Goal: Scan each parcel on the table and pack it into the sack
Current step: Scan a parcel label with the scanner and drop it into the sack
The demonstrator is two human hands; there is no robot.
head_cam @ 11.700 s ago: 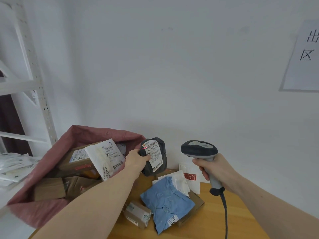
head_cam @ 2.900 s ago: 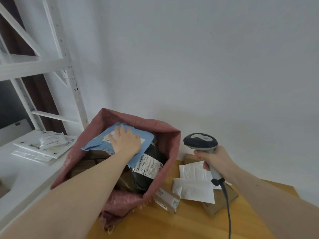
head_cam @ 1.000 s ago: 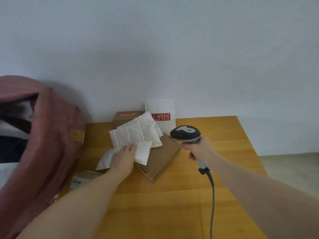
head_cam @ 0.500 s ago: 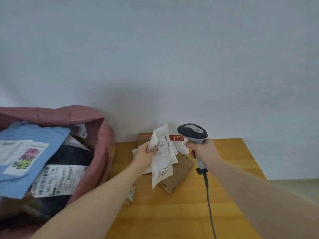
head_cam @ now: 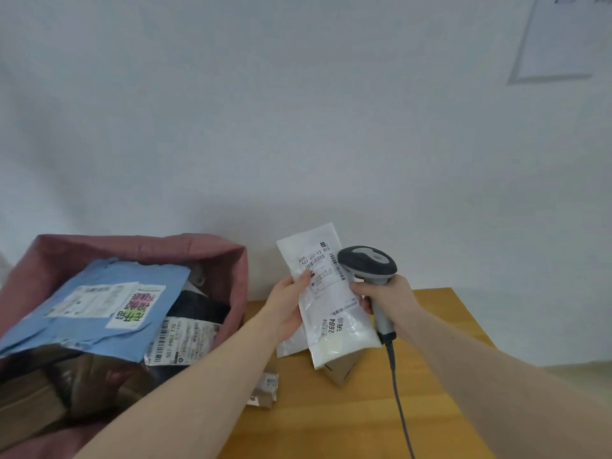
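Left hand point(head_cam: 287, 309): grip closed on the white parcel bag point(head_cam: 328, 293), held upright above the surface point(head_cam: 331, 419), thumb across its label.
Right hand point(head_cam: 387, 298): grip wrapped round the barcode scanner point(head_cam: 367, 265), whose head overlaps the bag's right edge.
Sack point(head_cam: 142, 248): open at left, blue mailer point(head_cam: 99, 306) on top; the items beneath are dark and hard to make out.
Hidden: a cardboard box point(head_cam: 341, 367) is mostly covered by the bag; a small box point(head_cam: 265, 390) is partly behind the forearm.
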